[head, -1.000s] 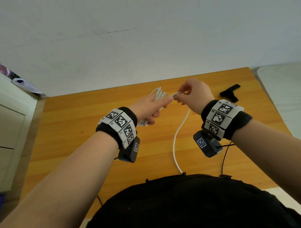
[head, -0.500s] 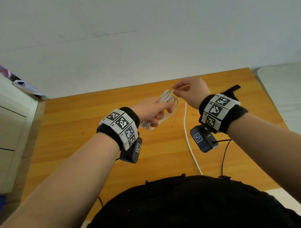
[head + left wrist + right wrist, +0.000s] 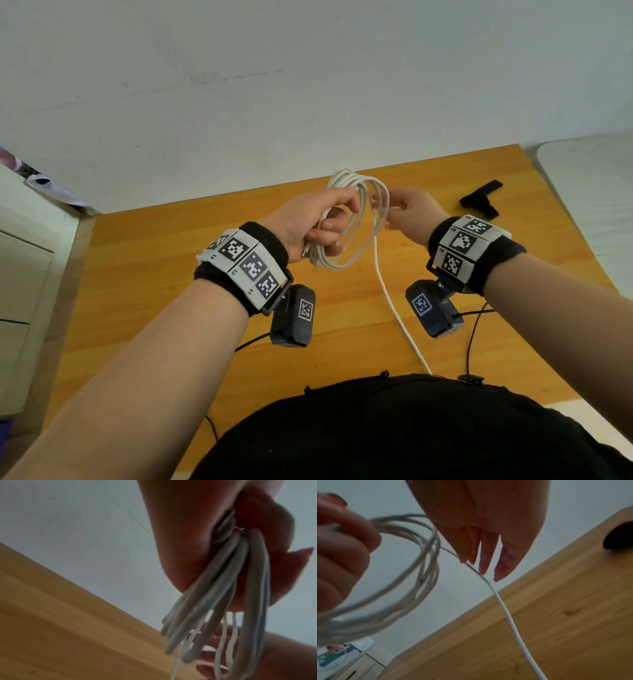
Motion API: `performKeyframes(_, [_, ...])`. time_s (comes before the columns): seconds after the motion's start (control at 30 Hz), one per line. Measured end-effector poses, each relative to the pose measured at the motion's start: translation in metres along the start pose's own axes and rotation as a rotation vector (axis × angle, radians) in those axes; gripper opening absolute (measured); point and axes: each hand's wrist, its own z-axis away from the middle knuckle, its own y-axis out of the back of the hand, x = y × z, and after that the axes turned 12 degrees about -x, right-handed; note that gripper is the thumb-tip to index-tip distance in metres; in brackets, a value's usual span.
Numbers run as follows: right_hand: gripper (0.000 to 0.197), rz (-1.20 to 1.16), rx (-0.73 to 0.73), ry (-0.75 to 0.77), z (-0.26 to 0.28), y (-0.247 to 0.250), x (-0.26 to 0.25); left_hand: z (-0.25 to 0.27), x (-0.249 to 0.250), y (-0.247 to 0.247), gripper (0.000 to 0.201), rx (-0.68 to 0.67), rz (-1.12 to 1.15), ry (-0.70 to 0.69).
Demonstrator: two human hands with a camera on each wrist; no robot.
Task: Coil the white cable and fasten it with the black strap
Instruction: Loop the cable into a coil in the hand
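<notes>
The left hand (image 3: 310,222) holds the coiled part of the white cable (image 3: 356,222) above the wooden counter (image 3: 144,260). Its fingers (image 3: 330,236) are curled round one side of the loops, bunching the strands against the palm, with the thumb laid over the top of the bundle. The left wrist view shows several strands pressed together inside this fist, with a metal plug tip among them, and hanging out below the hand. The free side of the coil stands open as a ring between the two hands.

The right hand (image 3: 412,214) is just beside the ring, its fingers (image 3: 486,555) nearly straight and close together, holding nothing. Their tips touch the single loose run of cable where it leaves the coil; from there the run drops to the counter and trails toward the person's body.

The black strap (image 3: 481,200) lies on the counter beyond the right wrist, apart from both hands.
</notes>
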Motion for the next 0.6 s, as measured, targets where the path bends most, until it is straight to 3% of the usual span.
performKeyframes(0.1, [0.040,0.041,-0.055,-0.045,0.002,-0.004,0.005,0.001,0.004,0.001,0.028,-0.024,0.114,-0.051])
performKeyframes(0.33, [0.043,0.025,-0.173,-0.140,0.001,-0.022,0.022,0.003,0.009,0.003,0.028,-0.030,0.315,-0.146])
performKeyframes(0.6, [0.025,-0.056,-0.250,-0.177,0.003,-0.044,0.019,0.004,0.015,0.004,0.031,0.033,0.491,-0.241])
